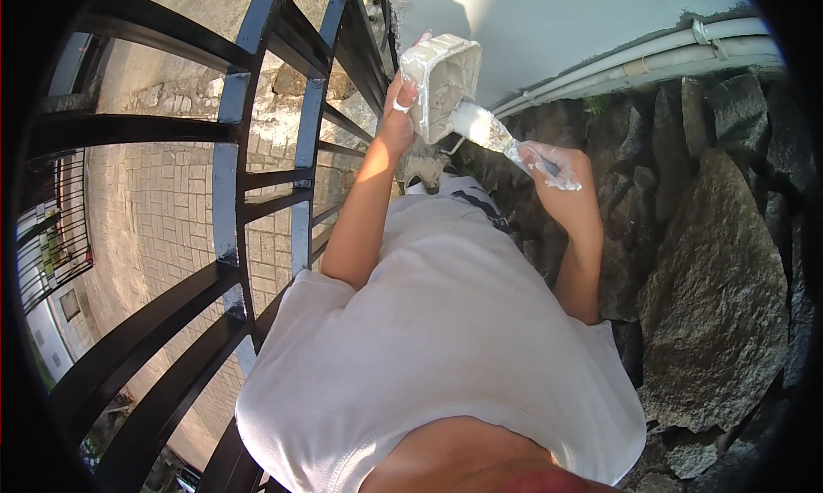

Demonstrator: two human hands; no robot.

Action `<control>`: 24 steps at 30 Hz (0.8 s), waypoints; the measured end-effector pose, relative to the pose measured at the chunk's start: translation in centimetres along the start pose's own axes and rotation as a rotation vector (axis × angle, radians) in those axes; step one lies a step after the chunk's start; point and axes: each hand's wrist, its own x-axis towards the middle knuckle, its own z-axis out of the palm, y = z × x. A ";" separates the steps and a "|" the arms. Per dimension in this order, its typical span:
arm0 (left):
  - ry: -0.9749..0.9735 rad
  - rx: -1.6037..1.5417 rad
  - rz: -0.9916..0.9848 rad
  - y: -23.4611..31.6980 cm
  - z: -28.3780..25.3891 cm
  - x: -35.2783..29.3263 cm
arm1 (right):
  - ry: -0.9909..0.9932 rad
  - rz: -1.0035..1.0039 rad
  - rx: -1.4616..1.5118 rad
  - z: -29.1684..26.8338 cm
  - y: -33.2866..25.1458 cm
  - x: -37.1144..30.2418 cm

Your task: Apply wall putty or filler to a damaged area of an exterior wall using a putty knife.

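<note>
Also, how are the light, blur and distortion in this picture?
In the head view, a dark shadow lies on the pale wall; in that view, the fence bars bow and the corners go black; head view again, the tub and scraper look fairly sharp.

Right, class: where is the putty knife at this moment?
In the head view's upper half, right of centre, the putty knife is in the right hand, its blade at the mouth of the white container that the left hand holds.

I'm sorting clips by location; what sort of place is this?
Probably a narrow outdoor side yard: a black metal fence on the left, a pale wall with white pipes ahead, and dark rough stones on the right.
</note>
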 end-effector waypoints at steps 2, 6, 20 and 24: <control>-0.007 0.008 0.003 -0.1 0.2 0.0 | -0.022 0.043 0.031 0.2 0.2 0.0; 0.061 -0.016 0.004 -1.5 -0.4 -0.6 | -0.095 0.077 0.068 0.3 -0.2 -0.2; 0.468 -0.153 0.010 -5.8 -3.1 -3.5 | 0.063 0.417 0.859 1.3 1.5 -1.0; 0.436 -0.248 0.012 -4.6 -2.2 -3.0 | 0.172 0.183 0.933 0.9 2.0 -0.9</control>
